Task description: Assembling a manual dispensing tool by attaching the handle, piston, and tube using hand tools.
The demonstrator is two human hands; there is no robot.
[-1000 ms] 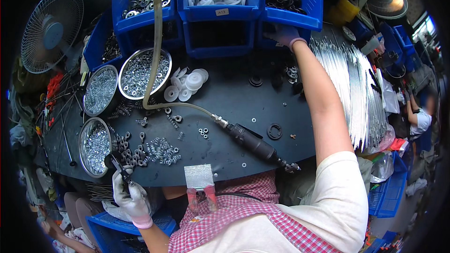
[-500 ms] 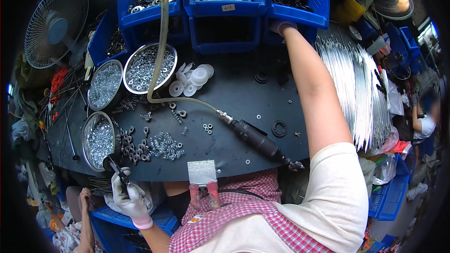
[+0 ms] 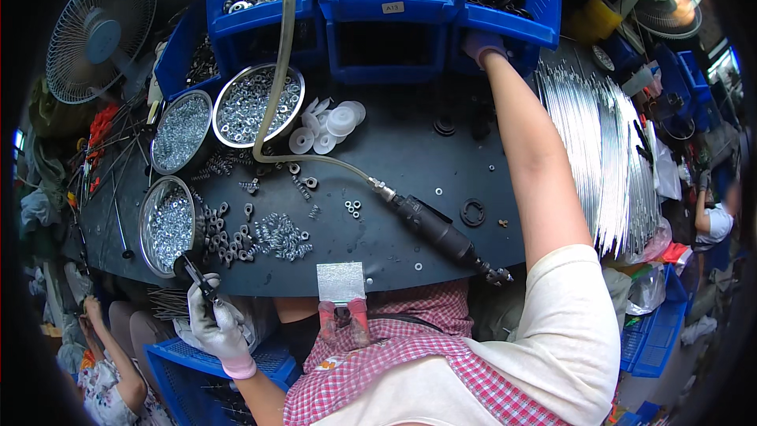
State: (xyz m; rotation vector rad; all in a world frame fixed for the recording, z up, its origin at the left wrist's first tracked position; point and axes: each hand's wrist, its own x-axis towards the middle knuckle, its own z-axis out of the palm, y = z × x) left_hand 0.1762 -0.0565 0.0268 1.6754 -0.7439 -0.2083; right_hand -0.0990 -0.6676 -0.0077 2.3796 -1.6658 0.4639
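Observation:
My left hand, in a white glove with a pink cuff, is closed round a slim black part by the front left table edge. This part reaches up to the rim of a metal bowl of small metal pieces; its exact kind is unclear. My right arm stretches far forward, with the gloved right hand at the mouth of a lower bin under the right blue bin. Its fingers are hidden inside. Between my hands lie a black air screwdriver on a clear hose and a small metal plate at the edge.
Two more bowls hold nuts and small metal parts. Springs, white plastic discs and a black ring lie on the dark table. Metal rods are bundled at the right. A fan stands far left.
The view has shifted slightly, so the table and bins sit a little differently in the picture. My left hand still grips the black part, and my right hand stays at the lower bin.

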